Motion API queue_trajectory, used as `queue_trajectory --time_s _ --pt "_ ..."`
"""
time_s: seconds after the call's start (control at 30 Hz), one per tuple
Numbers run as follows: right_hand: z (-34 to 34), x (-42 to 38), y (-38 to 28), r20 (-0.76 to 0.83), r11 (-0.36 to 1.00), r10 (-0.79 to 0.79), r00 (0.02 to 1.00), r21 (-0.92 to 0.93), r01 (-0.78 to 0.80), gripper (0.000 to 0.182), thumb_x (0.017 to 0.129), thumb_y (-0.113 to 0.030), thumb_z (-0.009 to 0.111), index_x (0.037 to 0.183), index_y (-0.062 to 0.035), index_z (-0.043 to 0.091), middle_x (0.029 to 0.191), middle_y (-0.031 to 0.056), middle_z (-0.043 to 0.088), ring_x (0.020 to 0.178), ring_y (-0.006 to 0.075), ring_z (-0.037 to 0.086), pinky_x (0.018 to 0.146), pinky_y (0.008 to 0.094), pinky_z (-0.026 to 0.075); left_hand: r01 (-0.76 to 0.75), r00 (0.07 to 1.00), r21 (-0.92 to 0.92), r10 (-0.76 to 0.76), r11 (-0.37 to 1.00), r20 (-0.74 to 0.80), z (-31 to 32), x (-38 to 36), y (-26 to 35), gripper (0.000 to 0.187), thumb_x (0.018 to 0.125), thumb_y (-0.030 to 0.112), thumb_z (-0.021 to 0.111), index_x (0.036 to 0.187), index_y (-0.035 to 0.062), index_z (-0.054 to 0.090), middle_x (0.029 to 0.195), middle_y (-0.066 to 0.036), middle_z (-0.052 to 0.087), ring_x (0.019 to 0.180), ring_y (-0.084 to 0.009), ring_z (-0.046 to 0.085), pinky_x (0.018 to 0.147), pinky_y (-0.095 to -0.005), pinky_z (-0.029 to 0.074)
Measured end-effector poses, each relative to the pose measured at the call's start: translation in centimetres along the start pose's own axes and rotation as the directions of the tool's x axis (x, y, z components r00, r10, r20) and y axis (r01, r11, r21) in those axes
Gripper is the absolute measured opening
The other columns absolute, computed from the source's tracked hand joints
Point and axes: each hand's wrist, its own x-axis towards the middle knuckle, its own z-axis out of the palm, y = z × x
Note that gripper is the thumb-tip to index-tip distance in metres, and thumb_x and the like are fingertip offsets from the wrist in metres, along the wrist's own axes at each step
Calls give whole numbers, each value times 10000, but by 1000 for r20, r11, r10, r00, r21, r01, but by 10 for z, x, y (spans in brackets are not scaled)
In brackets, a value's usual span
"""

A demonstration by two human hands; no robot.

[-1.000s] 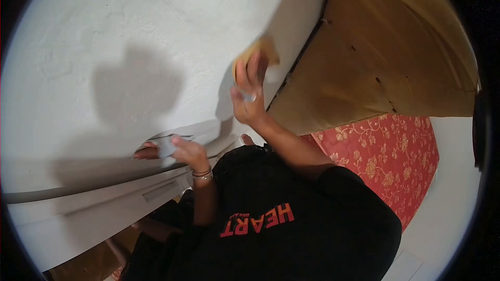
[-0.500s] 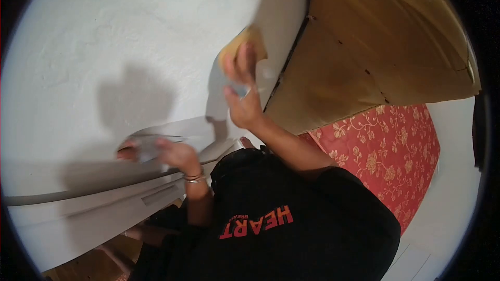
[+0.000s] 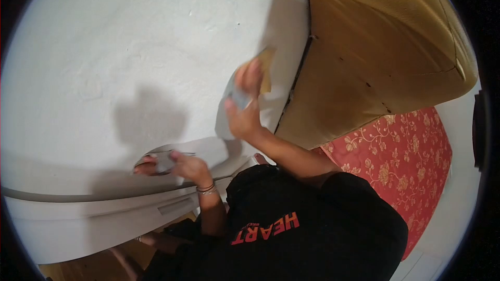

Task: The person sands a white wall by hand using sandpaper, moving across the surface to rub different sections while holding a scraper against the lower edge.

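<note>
My right hand [image 3: 246, 106] is raised against the white wall [image 3: 130, 31], close to the edge of an upright tan padded panel. Its fingers press on a yellow-tan sheet [image 3: 267, 67] that looks like sandpaper; a greyish part shows between thumb and fingers. Lower and to the left, my left hand [image 3: 188, 166] is closed around a flat grey piece [image 3: 165, 162], thumb on one side and fingers on the other. A thin edge of that piece sticks out above the thumb, and I cannot tell what it is.
The tan padded panel [image 3: 359, 47] stands along the right. Below it lies red fabric with gold flowers [image 3: 385, 169]. A white ledge [image 3: 94, 218] runs along the wall's foot at left, with bare legs [image 3: 161, 242] beneath it.
The whole view has shifted, so everything sits lower and further right. The yellow-tan sheet has turned more edge-on under my right hand. My left hand keeps its grip on the grey piece.
</note>
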Motion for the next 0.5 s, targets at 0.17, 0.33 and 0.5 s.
queue_trajectory --time_s 0.17,0.33,0.5 --pt "-8 -107 74 178 933 349 920 -159 -323 594 870 -246 438 1359 -12 195 1420 226 117 1285 390 193 1051 413 150 15 997 368 14 930 -74 -40 45 -44 515 931 206 348 1295 -115 175 1264 -281 243 1135 -395 307 972 -438 246" --pt "-13 -27 96 -149 735 676 721 68 -675 551 916 -303 367 1326 37 226 1372 239 240 1273 296 257 1036 340 196 223 939 -91 -239 971 -245 11 11 14 485 941 234 341 1268 -111 245 1247 -298 373 1062 -440 439 912 -426 359" --pt "-23 -14 5 149 994 -100 984 -31 105 515 870 -209 456 1305 8 285 1370 218 254 1296 354 191 1056 400 165 -100 995 -9 99 995 -23 13 4 -26 614 930 263 360 1323 -124 91 1404 -270 86 1312 -339 138 1051 -390 159"
